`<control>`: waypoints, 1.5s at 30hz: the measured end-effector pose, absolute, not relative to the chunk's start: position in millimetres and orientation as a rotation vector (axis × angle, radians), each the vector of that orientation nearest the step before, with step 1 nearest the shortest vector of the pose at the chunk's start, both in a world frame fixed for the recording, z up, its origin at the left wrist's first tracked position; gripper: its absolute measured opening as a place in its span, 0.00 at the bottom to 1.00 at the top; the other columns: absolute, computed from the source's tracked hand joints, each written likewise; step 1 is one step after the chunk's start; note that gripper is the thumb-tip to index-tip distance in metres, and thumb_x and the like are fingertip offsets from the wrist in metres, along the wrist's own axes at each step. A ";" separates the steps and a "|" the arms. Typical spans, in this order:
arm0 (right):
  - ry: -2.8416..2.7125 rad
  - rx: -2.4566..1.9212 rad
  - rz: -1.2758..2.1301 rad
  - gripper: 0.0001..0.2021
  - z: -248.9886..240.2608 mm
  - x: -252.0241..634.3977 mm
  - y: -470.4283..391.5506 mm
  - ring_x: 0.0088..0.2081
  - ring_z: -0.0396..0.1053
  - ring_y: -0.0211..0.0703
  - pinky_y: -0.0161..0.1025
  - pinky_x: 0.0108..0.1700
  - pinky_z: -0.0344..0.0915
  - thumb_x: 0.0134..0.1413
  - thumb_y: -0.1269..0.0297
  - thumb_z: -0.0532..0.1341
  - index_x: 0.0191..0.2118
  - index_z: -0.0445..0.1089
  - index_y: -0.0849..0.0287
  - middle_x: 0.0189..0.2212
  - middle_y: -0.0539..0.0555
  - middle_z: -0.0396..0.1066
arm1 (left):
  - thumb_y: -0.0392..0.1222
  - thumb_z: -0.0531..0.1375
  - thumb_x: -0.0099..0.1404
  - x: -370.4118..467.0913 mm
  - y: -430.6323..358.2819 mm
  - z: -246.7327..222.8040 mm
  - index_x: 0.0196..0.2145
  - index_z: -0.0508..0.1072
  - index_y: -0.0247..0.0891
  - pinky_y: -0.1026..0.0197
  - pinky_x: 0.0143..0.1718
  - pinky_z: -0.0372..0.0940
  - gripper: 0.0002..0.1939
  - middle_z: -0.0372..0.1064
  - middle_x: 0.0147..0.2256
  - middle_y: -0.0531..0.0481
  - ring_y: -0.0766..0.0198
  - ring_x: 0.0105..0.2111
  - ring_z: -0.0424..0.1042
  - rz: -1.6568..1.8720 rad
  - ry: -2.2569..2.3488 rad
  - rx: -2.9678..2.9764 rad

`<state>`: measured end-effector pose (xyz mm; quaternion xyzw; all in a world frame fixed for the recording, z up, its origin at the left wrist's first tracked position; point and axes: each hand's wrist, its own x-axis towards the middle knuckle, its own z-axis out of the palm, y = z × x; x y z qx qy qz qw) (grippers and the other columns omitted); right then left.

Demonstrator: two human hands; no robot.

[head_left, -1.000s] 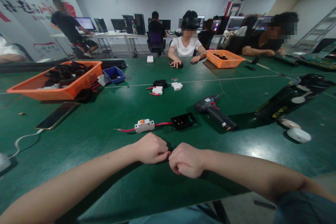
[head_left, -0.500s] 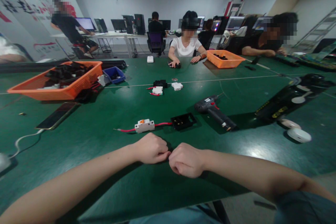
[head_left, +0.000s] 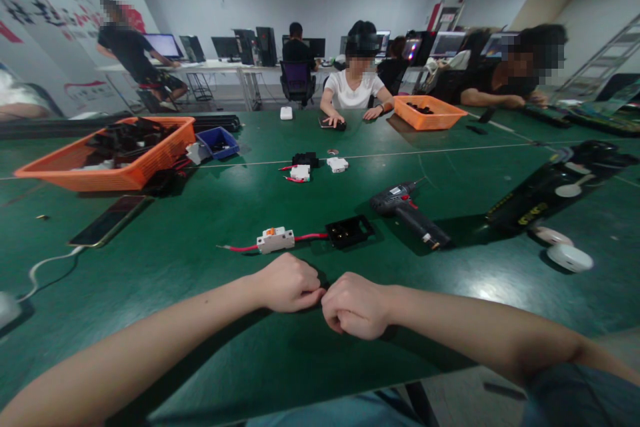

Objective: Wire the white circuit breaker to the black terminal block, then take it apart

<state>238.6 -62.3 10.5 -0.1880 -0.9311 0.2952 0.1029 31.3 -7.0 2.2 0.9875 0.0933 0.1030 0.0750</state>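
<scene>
My left hand [head_left: 290,284] and my right hand [head_left: 356,305] rest on the green table as loose fists, their knuckles meeting in the middle. No object shows in either one. Just beyond them lies a white circuit breaker [head_left: 275,240] with an orange switch. A red wire [head_left: 311,237] runs from its right side to a black plastic housing [head_left: 349,232] with brass-coloured contacts inside. Another red wire [head_left: 243,249] with a bare end sticks out on the left. Right of the housing, a black cordless screwdriver [head_left: 413,215] lies on its side.
An orange basket [head_left: 145,170] of black parts and a blue bin [head_left: 220,144] stand left, near a phone [head_left: 111,221]. More breakers [head_left: 301,173] lie mid-table. A black cylinder [head_left: 535,197] and white round lids [head_left: 570,257] are right. A co-worker [head_left: 356,87] sits opposite beside another orange basket [head_left: 430,119].
My hands have not moved. Across the table, the co-worker's hand and the dark object under it have shifted slightly.
</scene>
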 end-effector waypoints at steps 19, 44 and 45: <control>-2.748 -0.579 0.796 0.09 2.6 239.4 -63.4 0.27 0.67 0.39 0.36 0.32 0.61 0.50 0.71 0.53 0.24 0.67 0.57 0.24 0.49 0.72 | 0.43 0.54 0.69 31.1 -7.3 2.2 0.22 0.67 0.38 0.60 0.23 0.49 0.17 0.67 0.21 0.53 0.68 0.23 0.66 0.278 0.304 2.974; -2.689 -0.530 0.563 0.20 3.1 234.1 -66.4 0.22 0.62 0.36 0.37 0.27 0.50 0.64 0.66 0.52 0.18 0.57 0.57 0.17 0.48 0.65 | 0.43 0.54 0.69 30.5 -6.5 -1.3 0.22 0.67 0.38 0.60 0.24 0.47 0.17 0.67 0.22 0.53 0.68 0.24 0.66 0.276 0.300 2.970; -2.688 -0.532 0.556 0.20 3.1 234.0 -66.5 0.22 0.62 0.36 0.37 0.27 0.49 0.64 0.66 0.52 0.18 0.57 0.57 0.17 0.48 0.65 | 0.43 0.53 0.69 30.6 -6.5 -1.3 0.22 0.67 0.38 0.60 0.24 0.47 0.18 0.67 0.22 0.53 0.68 0.24 0.66 0.276 0.298 2.970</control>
